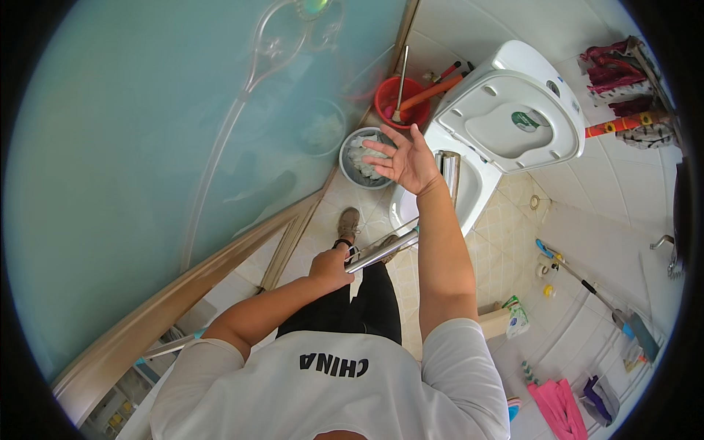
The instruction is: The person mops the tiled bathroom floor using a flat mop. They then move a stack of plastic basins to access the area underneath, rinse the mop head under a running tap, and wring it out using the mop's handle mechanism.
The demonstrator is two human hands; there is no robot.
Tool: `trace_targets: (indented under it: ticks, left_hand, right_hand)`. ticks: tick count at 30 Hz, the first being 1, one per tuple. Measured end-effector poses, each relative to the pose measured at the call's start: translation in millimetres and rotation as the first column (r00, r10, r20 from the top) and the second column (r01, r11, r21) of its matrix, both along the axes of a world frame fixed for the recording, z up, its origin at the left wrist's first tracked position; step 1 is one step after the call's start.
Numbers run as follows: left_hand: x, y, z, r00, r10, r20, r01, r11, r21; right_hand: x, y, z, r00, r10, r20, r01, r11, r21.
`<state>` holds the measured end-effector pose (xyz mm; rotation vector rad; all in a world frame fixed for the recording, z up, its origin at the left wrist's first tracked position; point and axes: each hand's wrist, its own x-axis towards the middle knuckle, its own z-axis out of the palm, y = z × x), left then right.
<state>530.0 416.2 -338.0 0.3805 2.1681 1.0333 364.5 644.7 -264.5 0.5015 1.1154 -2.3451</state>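
Observation:
My left hand [331, 268] is closed around the metal handle of a squeeze mop [385, 250], low in front of my body. The shaft slants up to the right and passes beneath my right forearm. Its metal-framed head [449, 170] shows beyond the forearm, over the bowl of a white toilet [477, 184]. Above the toilet's near edge my right hand [410, 160] is raised, fingers spread, palm up and holding nothing. Past its fingertips stands a grey waste bin [356, 175] lined with a bag and holding crumpled white paper. The toilet's seat and lid [495, 99] are raised.
A red bucket [379, 104] with brushes and an orange handle stands by the wall. A frosted glass door [137, 137] with a brown frame fills the left. Along the right wall are a long-handled brush [577, 278], pink gloves [558, 407] and hanging cloths [616, 71]. A green-white packet [516, 318] lies low right.

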Motion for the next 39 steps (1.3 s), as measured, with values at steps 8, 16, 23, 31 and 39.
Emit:
trace_targets:
  ticks: [8, 16, 23, 31, 39]
  left_hand:
    - [3.7, 2.5, 7.4, 1.0, -0.001, -0.006, 0.002, 1.0, 0.029]
    - [8.9, 35.1, 37.7, 0.997, -0.065, -0.035, 0.064, 0.998, -0.019]
    - [47.9, 88.3, 79.9, 0.984, -0.121, -0.127, 0.104, 0.985, -0.137]
    - [120.0, 191.1, 122.7, 0.948, -0.155, -0.278, 0.103, 0.976, -0.193]
    - [157.5, 306.4, 170.8, 0.973, -0.189, -0.136, 0.172, 0.977, -0.128]
  right_hand:
    - [56.6, 10.9, 38.0, 0.976, -0.155, -0.153, 0.111, 0.958, -0.264]
    - [152.7, 87.3, 61.1, 0.77, -0.63, -0.096, 0.631, 0.775, -0.032]
    - [288.1, 174.4, 89.3, 0.7, -0.71, -0.079, 0.714, 0.697, 0.067]
    - [482.5, 281.8, 120.7, 0.626, -0.777, -0.068, 0.768, 0.6, 0.223]
    - [598.4, 374.4, 152.7, 0.452, -0.888, -0.081, 0.876, 0.425, 0.229]
